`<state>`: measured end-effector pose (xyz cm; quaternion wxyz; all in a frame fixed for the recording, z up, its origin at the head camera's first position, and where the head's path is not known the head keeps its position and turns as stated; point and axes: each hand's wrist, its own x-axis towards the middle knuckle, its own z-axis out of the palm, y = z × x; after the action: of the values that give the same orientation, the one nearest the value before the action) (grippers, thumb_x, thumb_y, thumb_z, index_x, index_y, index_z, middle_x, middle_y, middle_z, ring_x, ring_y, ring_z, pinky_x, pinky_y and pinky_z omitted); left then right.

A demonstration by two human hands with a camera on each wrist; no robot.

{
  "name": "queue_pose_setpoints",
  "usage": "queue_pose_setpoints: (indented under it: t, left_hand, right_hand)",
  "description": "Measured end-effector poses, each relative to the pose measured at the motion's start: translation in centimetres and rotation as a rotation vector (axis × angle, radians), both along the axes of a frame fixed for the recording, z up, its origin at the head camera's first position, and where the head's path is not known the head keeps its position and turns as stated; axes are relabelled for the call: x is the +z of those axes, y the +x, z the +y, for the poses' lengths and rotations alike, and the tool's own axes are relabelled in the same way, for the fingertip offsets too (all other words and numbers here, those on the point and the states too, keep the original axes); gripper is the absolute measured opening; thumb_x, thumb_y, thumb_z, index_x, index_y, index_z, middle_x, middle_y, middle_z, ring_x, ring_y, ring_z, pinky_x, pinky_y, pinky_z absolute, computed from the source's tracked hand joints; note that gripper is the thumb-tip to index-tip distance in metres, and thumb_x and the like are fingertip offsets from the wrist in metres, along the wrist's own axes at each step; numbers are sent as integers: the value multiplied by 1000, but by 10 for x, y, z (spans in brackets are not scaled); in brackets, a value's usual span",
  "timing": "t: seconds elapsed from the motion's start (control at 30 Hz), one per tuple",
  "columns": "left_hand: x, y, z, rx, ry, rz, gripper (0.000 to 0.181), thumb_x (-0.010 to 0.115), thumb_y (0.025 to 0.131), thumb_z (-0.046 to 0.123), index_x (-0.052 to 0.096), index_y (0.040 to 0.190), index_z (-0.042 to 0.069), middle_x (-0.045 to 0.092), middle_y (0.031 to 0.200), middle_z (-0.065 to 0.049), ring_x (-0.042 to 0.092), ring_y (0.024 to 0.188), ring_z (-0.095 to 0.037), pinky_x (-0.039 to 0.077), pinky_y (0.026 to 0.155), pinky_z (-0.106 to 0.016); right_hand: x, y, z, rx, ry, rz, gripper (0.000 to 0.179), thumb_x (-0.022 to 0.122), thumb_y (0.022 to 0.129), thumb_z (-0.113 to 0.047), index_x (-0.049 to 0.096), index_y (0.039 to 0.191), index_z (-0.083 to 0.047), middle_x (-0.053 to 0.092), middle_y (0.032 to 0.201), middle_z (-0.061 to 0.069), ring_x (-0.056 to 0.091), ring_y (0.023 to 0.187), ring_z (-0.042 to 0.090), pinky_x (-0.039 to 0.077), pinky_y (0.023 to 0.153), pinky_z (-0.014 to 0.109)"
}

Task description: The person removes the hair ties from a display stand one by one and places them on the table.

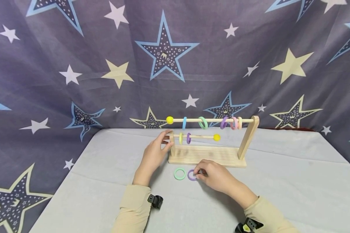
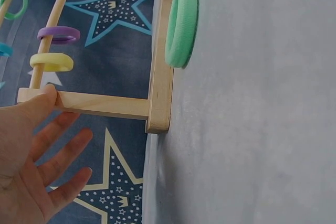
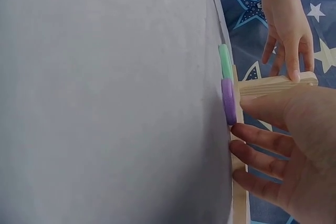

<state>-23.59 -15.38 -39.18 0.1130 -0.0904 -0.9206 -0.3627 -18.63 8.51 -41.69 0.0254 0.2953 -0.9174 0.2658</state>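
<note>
A wooden stand (image 1: 207,156) holds two dowels tipped with yellow balls. My left hand (image 1: 155,152) grips its short left post (image 2: 105,104), thumb on the near face, the other fingers spread loosely behind. On the lower dowel hang a yellow hair tie (image 2: 52,62) and a purple hair tie (image 1: 188,138). In front of the base a green hair tie (image 1: 180,174) lies on the cloth beside another purple hair tie (image 3: 228,102). Over that one hovers my right hand (image 1: 214,174), its thumb and bent fingers apart at the ring's edge; contact is unclear.
Along the upper dowel (image 1: 189,120) hang blue (image 1: 184,123), green (image 1: 203,123), purple (image 1: 224,123), pink (image 1: 234,123) and cream hair ties (image 1: 239,123). The tall right post (image 1: 248,137) carries that dowel. A star-patterned curtain (image 1: 93,64) rises behind the grey-covered table (image 1: 294,181).
</note>
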Motion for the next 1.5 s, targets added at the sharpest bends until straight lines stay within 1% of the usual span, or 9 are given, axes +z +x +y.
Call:
queue_pose_setpoints:
  t: [0.13,0.23,0.33,0.57,0.73,0.93,1.17,1.37,1.5]
  left_hand:
    - [0,0,0,-3,3,-2,46,63,98,30,51,142,26,68,120,-6,63,111,-27,48,92,-51]
    - [0,-1,1,-9,6,-3,47,63,98,30,51,143,25,68,120,-6,63,111,-27,48,92,-51]
    - [0,-1,1,-11,5,-5,47,63,98,30,50,143,26,68,120,-6,63,111,-27,48,92,-51]
    - [0,-2,1,-12,5,3,47,63,98,31,51,143,24,68,121,-6,64,110,-26,48,92,-52]
    - [1,-2,0,-14,8,0,47,63,98,31,51,143,25,68,121,-6,64,111,-26,48,92,-52]
    - [1,-2,0,-14,8,-1,47,63,98,31,50,143,26,68,122,-6,63,111,-27,47,92,-52]
    - [1,-2,1,-19,14,-4,47,63,98,31,50,143,26,68,121,-6,64,112,-27,47,93,-52]
    - [1,-1,1,-14,13,-2,47,63,98,31,50,142,27,68,120,-6,64,112,-27,47,94,-52]
    - [2,0,-1,-14,13,-9,47,63,98,31,50,143,28,68,120,-6,64,112,-27,46,94,-52]
  right_hand:
    - [0,-1,1,-12,-23,-7,10,75,87,-11,71,91,-19,64,89,-12,56,77,5,50,70,26]
    - [0,-2,3,-36,-59,-8,10,75,86,-9,72,91,-17,67,88,-11,58,76,5,50,70,27]
    - [1,-3,3,-63,-86,1,10,75,87,-8,72,90,-17,67,86,-11,58,74,4,49,68,26]
    - [4,-5,1,-102,-151,51,9,74,88,-10,73,92,-17,68,83,-10,60,72,7,49,64,27]
    - [5,-8,-3,-156,-223,68,5,74,90,-13,74,93,-17,71,86,-8,60,73,8,49,64,27]
    - [6,-10,-9,-225,-291,100,8,74,89,-13,75,96,-17,72,88,-8,62,73,8,51,68,30]
    - [8,-13,-15,-295,-386,122,9,75,89,-14,76,98,-15,73,91,-5,64,78,11,53,73,37]
    - [8,-17,-21,-336,-460,126,10,75,89,-14,76,99,-13,74,91,-5,65,78,13,52,73,39]
    - [7,-21,-27,-361,-496,144,10,75,88,-13,76,99,-14,74,91,-5,66,77,13,51,71,37]
